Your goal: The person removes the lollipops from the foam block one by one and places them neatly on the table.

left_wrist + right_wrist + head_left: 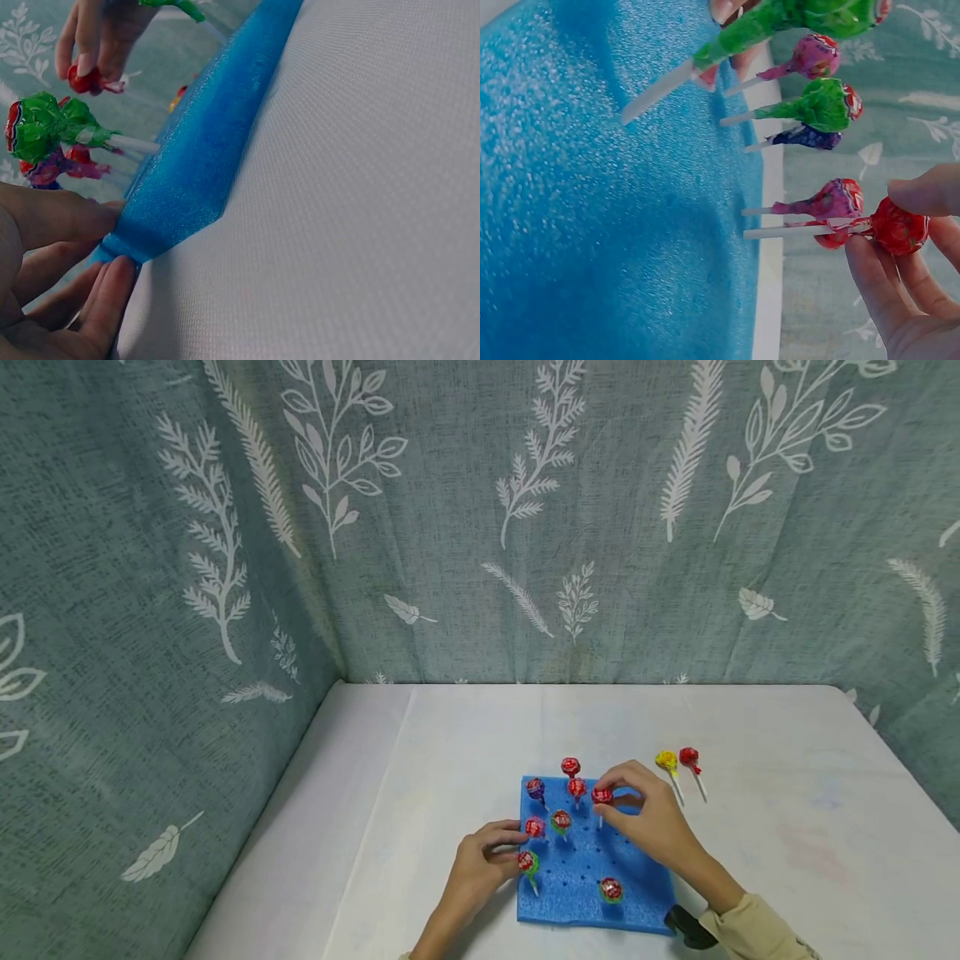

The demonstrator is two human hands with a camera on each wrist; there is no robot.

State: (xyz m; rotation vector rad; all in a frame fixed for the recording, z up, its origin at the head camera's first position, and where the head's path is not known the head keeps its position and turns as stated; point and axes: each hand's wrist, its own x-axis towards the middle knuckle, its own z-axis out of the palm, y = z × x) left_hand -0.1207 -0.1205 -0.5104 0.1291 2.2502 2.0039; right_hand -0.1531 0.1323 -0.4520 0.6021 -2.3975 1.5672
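Observation:
A blue foam board point(570, 902) with rows of small holes lies on the table, and several wrapped lollipops stand in it. My left hand point(480, 864) holds the board's left edge, thumb and fingertips at the rim in the left wrist view. Between thumb and fingers my right hand point(656, 818) pinches a red lollipop point(901, 226) by its wrapped head. The white stick point(784, 233) points at the board, its tip close to the surface near the back. Beside it stand a pink-wrapped lollipop point(836, 199) and a purple one point(536, 788). A green-wrapped lollipop point(528, 862) stands near my left fingers.
On the white table point(787, 793), right of the board's far corner, lie a yellow lollipop point(666, 760) and a red lollipop point(689, 757). Another green-and-red lollipop point(611, 890) stands toward the board's front. A leaf-patterned curtain point(465, 527) hangs behind the table and along its left side.

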